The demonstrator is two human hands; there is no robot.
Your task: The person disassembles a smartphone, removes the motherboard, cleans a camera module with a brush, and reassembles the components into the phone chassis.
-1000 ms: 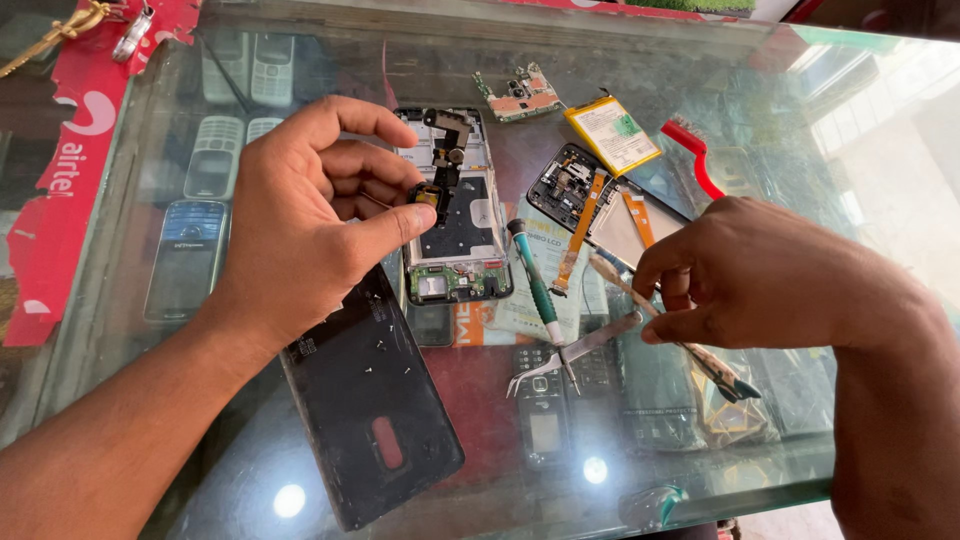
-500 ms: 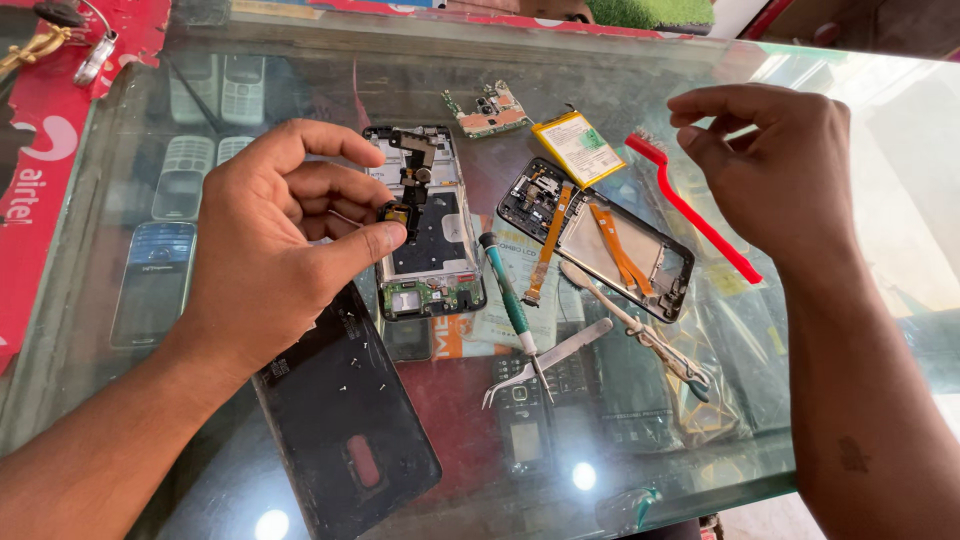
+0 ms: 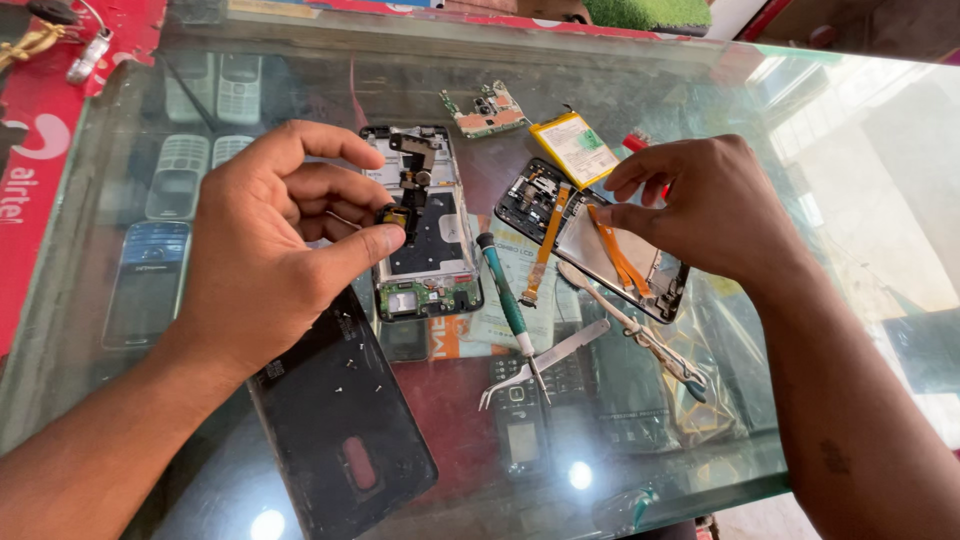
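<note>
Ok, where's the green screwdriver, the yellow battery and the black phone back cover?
green screwdriver (image 3: 503, 287): head view, on its green handle.
yellow battery (image 3: 573, 148): head view, middle of its face.
black back cover (image 3: 335, 420): head view, on its inner side.

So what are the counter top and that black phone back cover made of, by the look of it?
The counter top looks like clear glass: it shines with reflections and old phones show through beneath it. The black back cover seems to be matte plastic, dull and dusty with specks on it, though coated metal cannot be ruled out.

Glass counter glossy, reflective; back cover matt black plastic; tweezers bare metal.
</note>
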